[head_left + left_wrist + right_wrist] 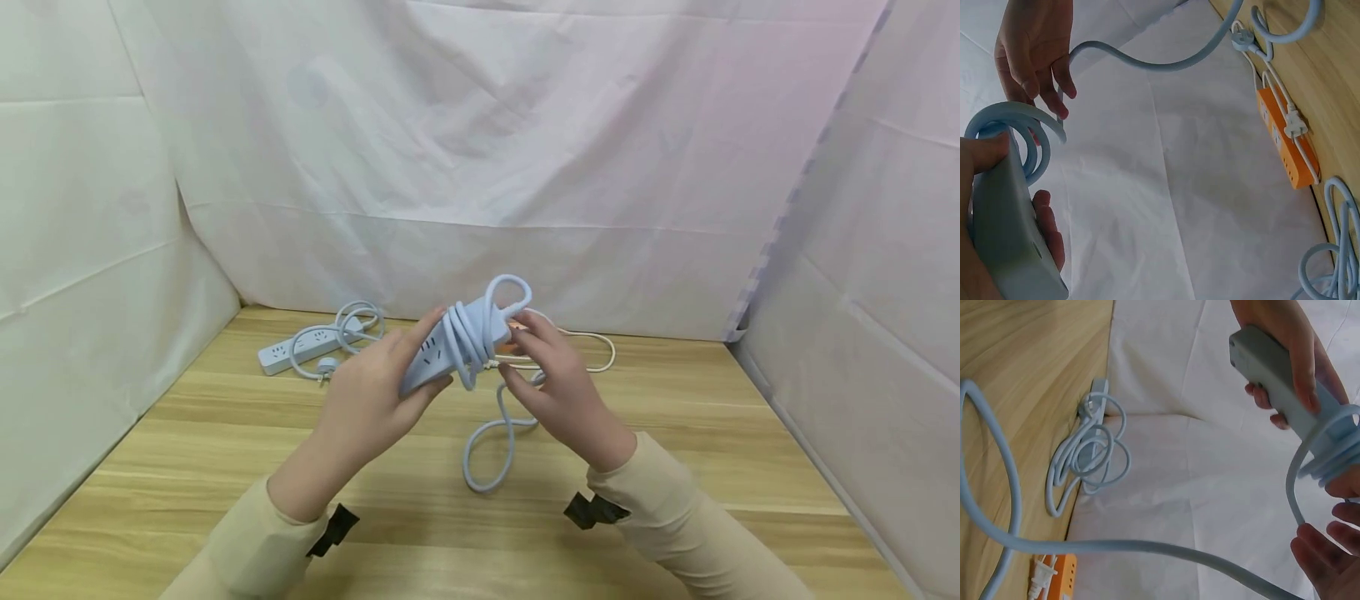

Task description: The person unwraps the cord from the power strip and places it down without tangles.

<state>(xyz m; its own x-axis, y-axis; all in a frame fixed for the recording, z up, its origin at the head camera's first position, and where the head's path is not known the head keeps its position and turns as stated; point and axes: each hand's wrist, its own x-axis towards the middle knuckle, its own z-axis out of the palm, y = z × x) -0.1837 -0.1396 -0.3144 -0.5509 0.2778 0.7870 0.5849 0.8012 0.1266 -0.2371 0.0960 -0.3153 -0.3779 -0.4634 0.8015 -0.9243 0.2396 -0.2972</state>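
Note:
My left hand (375,392) grips a pale blue power strip (427,358) by its lower end, above the table. Several turns of its cord (468,333) are wound around the strip's upper end, and a loop stands up there. Beside that end, my right hand (555,379) has bent fingers at the cord. In the right wrist view, the cord runs from the strip to the right fingertips (1313,547). A loose length of cord (487,425) hangs below the right hand in a curve. The palm side of the right hand is partly hidden.
Another pale blue power strip (281,354) with a loosely coiled cord lies at the back left of the wooden table (450,533). An orange power strip (1285,144) with a white cord (607,354) lies behind the hands. White cloth (480,167) hangs around the table.

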